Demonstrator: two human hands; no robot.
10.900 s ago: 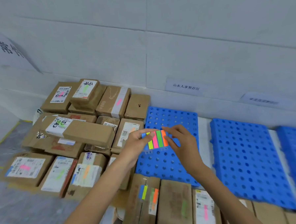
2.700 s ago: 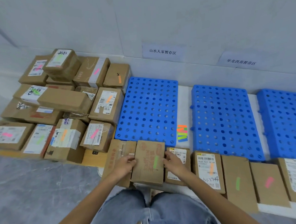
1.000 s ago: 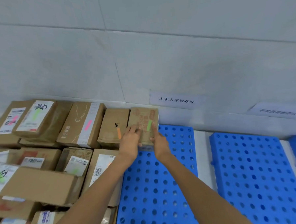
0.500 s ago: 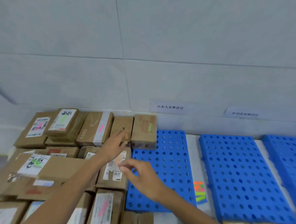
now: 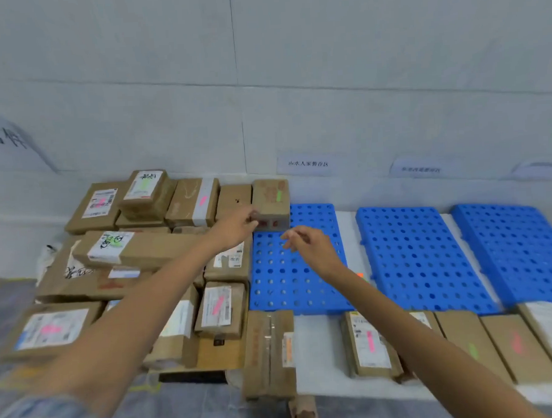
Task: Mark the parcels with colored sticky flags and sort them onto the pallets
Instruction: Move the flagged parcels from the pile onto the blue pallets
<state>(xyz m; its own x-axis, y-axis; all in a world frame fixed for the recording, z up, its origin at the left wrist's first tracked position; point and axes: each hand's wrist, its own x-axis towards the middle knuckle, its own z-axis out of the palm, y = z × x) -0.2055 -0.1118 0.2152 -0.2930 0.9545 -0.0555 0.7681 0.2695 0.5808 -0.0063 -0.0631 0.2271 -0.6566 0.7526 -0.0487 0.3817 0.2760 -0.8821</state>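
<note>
Two hands: left hand [image 5: 237,226] touches green-flagged parcel [image 5: 271,202] (pallet's [image 5: 290,272] far edge).

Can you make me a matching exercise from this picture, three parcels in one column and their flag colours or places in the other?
Column one:
1. Parcel at the far-left corner of the left pallet
2. Parcel stacked on top, at the back left
3. Front-row parcel beside the right forearm

Column two:
A. pink flag
B. green flag, left hand at its near edge
C. green flag on a white label

Pairs: 1-B, 2-C, 3-A
</note>
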